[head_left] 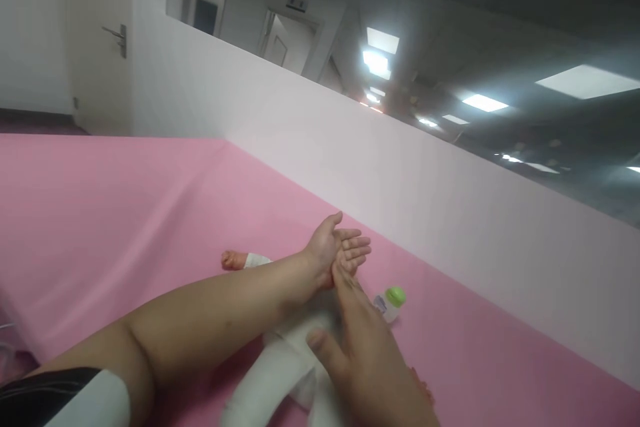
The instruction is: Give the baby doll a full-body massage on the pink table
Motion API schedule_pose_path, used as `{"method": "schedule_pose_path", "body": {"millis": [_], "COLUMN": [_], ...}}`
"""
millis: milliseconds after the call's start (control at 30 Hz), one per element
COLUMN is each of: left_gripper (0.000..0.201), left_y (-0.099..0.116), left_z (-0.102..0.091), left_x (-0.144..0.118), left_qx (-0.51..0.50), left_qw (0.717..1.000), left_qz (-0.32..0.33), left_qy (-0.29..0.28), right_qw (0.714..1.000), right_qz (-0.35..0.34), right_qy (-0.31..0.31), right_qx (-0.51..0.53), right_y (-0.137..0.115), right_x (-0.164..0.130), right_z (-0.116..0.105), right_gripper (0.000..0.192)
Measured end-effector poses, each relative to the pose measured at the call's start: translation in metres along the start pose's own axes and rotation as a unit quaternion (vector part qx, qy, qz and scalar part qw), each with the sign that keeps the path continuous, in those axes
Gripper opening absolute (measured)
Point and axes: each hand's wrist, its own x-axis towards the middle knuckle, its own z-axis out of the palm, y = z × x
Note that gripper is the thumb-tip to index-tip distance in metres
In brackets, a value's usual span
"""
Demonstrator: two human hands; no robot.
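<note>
My left hand is open, palm turned up, fingers stretched out towards the right. The fingertips of my right hand touch the heel of the left palm; its fingers are straight and its thumb stands apart. Neither hand grips anything. Beneath my hands a baby doll in white clothes lies on the pink sheet. One small reddish doll fist sticks out of a white sleeve at the left; my arms and hands hide the head and most of the upper body. Right of my hands is a small clear bottle with a green cap.
Behind the sheet runs a low white wall with a dark glass pane above it, reflecting ceiling lights and doorways. A pale door with a metal handle is at the upper left. Pale cords show at the lower left edge.
</note>
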Motion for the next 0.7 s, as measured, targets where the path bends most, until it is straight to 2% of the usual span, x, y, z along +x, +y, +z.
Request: {"method": "schedule_pose_path", "body": {"millis": [100, 233, 333, 433, 567, 700], "left_gripper": [0.067, 0.069, 0.065, 0.061, 0.064, 0.064], "left_y": [-0.008, -0.022, -0.027, -0.021, -0.007, 0.005], "left_z": [0.000, 0.001, 0.003, 0.005, 0.004, -0.002], "left_x": [0.001, 0.000, -0.002, -0.002, 0.001, 0.007], "left_qx": [-0.003, -0.003, 0.014, 0.034, 0.038, 0.030], "left_qw": [1.000, 0.999, 0.999, 0.999, 0.999, 0.999], "left_qz": [-0.012, -0.013, -0.015, -0.009, 0.004, 0.019], "left_qy": [-0.007, -0.048, -0.038, -0.003, 0.003, 0.005], "right_qw": [1.000, 0.999, 0.999, 0.998, 0.996, 0.997], "right_qz": [-0.003, 0.001, 0.009, 0.007, -0.007, -0.009], "right_qy": [-0.001, 0.032, 0.049, 0.051, 0.050, 0.045], "right_qx": [0.023, 0.033, 0.003, -0.043, -0.068, -0.065], "right_y": [0.001, 0.010, 0.018, 0.024, 0.026, 0.017], "right_x": [-0.003, 0.002, 0.010, 0.016, 0.015, 0.009], "right_z": [0.001, 0.004, 0.007, 0.010, 0.013, 0.013], "right_gripper": [0.100, 0.101, 0.098, 0.093, 0.093, 0.092]}}
